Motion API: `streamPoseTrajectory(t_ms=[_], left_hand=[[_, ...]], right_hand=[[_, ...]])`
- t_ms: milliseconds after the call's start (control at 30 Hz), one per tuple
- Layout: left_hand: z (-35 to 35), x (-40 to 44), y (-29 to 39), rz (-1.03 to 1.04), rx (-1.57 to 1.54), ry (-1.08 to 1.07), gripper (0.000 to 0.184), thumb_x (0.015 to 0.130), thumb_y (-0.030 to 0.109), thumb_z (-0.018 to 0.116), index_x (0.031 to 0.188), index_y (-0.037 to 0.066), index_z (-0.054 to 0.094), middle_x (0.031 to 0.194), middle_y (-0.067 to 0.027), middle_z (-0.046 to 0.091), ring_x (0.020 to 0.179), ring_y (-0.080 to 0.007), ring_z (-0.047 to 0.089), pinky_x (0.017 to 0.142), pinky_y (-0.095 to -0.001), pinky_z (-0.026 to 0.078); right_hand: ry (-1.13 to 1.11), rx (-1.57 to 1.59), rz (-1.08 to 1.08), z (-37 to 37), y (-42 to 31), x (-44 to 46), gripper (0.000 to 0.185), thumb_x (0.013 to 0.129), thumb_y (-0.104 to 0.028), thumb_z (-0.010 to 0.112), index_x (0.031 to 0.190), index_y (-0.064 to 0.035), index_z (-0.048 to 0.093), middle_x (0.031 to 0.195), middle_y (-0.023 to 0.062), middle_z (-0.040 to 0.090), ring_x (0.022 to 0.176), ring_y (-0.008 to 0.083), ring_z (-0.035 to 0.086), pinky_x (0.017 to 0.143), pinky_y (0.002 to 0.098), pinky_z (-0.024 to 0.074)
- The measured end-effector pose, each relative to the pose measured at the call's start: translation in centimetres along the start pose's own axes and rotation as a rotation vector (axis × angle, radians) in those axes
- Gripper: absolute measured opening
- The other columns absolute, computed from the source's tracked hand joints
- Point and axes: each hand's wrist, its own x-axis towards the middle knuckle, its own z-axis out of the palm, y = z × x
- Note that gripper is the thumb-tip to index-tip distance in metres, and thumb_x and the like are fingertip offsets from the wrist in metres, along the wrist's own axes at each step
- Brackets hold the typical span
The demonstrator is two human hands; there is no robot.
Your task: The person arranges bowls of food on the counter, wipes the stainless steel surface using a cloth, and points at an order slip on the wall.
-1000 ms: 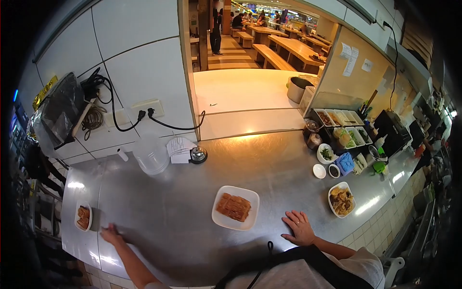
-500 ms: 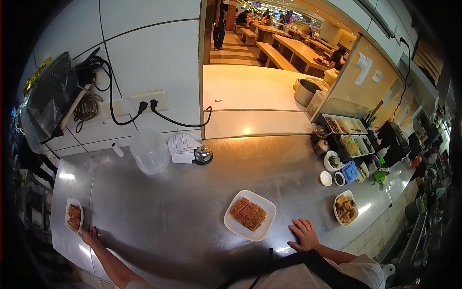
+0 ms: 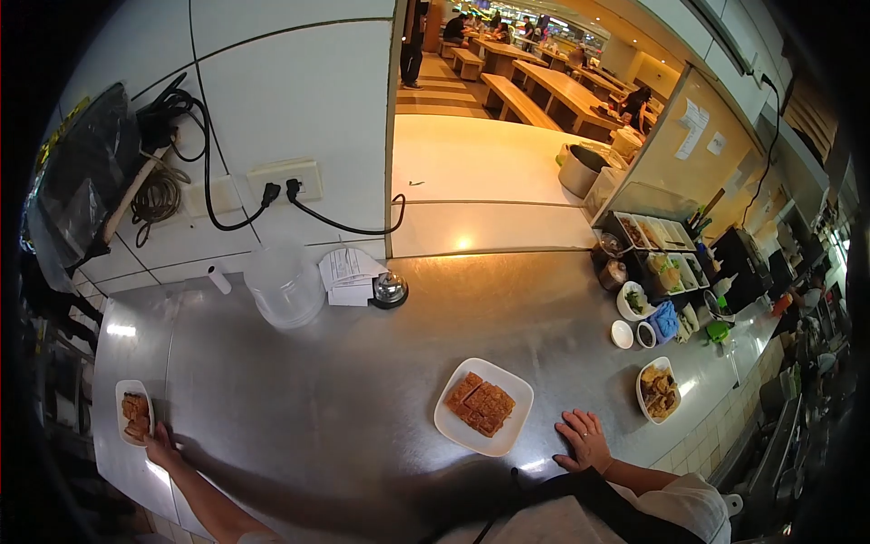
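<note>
At the far left of the counter, my left hand [image 3: 161,448] is closed on the near right rim of a small white dish [image 3: 121,395]. Browned, cut pieces of food [image 3: 135,414] fill that dish. My right hand [image 3: 584,442] lies open on the metal surface with its fingers spread, holding nothing. Left of it, apart from the fingers, is a white square plate [image 3: 458,433] bearing a browned, crusted slab cut into pieces [image 3: 481,404]. To its right stands a white bowl [image 3: 642,399] of golden-brown chunks.
A clear plastic container [image 3: 285,288], paper slips [image 3: 350,276] and a call bell [image 3: 390,289] stand along the wall. Condiment trays [image 3: 654,232], small bowls [image 3: 622,335] and a blue cloth [image 3: 664,321] are at the right. A metal pot [image 3: 581,172] sits by the serving opening.
My left hand's fingers have drawn in against the dish's rim. The view has shifted slightly, moving the plate and right hand a little rightward in the picture. My right hand stays flat.
</note>
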Motion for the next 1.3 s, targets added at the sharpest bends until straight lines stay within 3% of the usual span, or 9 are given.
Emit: streamPoseTrajectory(t_ms=[133,300,400,500,600,700,800,1000,1300], left_hand=[[-1.0,1.3,-1.4,0.091,-0.057,0.037,0.042,0.092,0.015,0.049,0.11,-0.022,0.045,0.108,-0.0265,0.053,0.089,-0.0336,0.061,0.077,-0.0335,0.059],[-0.7,-3.5,-1.0,0.134,-0.058,-0.016,0.038,0.092,0.014,0.046,0.109,-0.019,0.047,0.107,-0.0248,0.055,0.09,-0.0323,0.061,0.081,-0.0343,0.057],[-0.4,-8.9,0.4,0.141,0.021,-0.126,0.035,0.093,0.017,0.043,0.109,-0.014,0.05,0.104,-0.0207,0.057,0.089,-0.0281,0.061,0.082,-0.0323,0.054],[-2.1,-11.9,-0.7,0.129,0.1,-0.267,0.034,0.093,0.017,0.041,0.11,-0.011,0.051,0.102,-0.0174,0.058,0.087,-0.025,0.061,0.081,-0.0315,0.053],[-3.3,-17.0,-0.3,-0.03,0.056,-0.343,0.032,0.092,0.015,0.04,0.113,-0.008,0.05,0.099,-0.0146,0.06,0.084,-0.0224,0.062,0.079,-0.0307,0.053],[-4.5,-22.5,0.6,-0.097,0.098,-0.455,0.033,0.09,0.013,0.041,0.117,-0.004,0.048,0.098,-0.0133,0.061,0.082,-0.021,0.063,0.075,-0.03,0.053],[-4.6,-28.2,1.5,-0.145,0.137,-0.489,0.034,0.088,0.011,0.044,0.119,-0.001,0.048,0.099,-0.013,0.061,0.08,-0.0208,0.063,0.071,-0.0298,0.054],[-6.6,-36.2,1.2,-0.257,0.192,-0.653,0.037,0.085,0.009,0.046,0.121,-0.002,0.047,0.101,-0.0143,0.061,0.08,-0.0228,0.064,0.065,-0.0314,0.056],[-6.9,-49.7,-0.4,-0.527,0.173,-0.907,0.041,0.082,0.005,0.045,0.123,-0.002,0.045,0.109,-0.016,0.058,0.089,-0.0256,0.064,0.07,-0.0358,0.057]], right_hand=[[0.009,0.005,0.0,-0.3,-0.3,0.3,0.067,0.073,-0.039,0.07,0.128,-0.0119,0.045,0.132,0.0149,0.043,0.122,0.038,0.039,0.101,0.0557,0.0258],[0.091,0.094,-0.029,-0.6,0.1,2.1,0.058,0.074,-0.033,0.069,0.124,-0.0105,0.049,0.124,0.0136,0.049,0.117,0.0352,0.043,0.097,0.0511,0.0301],[0.197,0.3,0.084,0.0,0.6,5.8,0.049,0.082,-0.03,0.062,0.124,-0.0094,0.049,0.111,0.014,0.057,0.105,0.0325,0.051,0.092,0.0451,0.0368],[0.059,0.83,0.4,-0.1,0.5,10.7,0.044,0.09,-0.032,0.052,0.129,-0.011,0.047,0.104,0.0156,0.062,0.097,0.0332,0.058,0.086,0.0413,0.0428],[-0.094,0.602,0.36,-0.7,0.3,14.4,0.042,0.094,-0.036,0.043,0.131,-0.0148,0.046,0.104,0.0169,0.063,0.095,0.036,0.06,0.082,0.0415,0.0458],[-0.046,0.683,0.166,1.2,0.8,15.8,0.039,0.094,-0.036,0.043,0.128,-0.0175,0.049,0.106,0.0166,0.064,0.097,0.0365,0.059,0.082,0.0424,0.0462],[-0.157,0.566,0.172,0.1,-0.9,16.1,0.037,0.093,-0.033,0.045,0.125,-0.0161,0.052,0.1,0.0182,0.064,0.093,0.0375,0.06,0.08,0.0435,0.0467],[-0.128,0.584,0.115,0.8,0.4,14.5,0.035,0.09,-0.025,0.047,0.122,-0.0118,0.053,0.095,0.0219,0.063,0.09,0.0391,0.06,0.08,0.0451,0.0468],[0.017,0.576,0.424,-1.1,4.7,3.9,0.033,0.089,-0.02,0.05,0.119,-0.0076,0.056,0.1,0.0211,0.064,0.093,0.0362,0.062,0.081,0.0401,0.0481]])
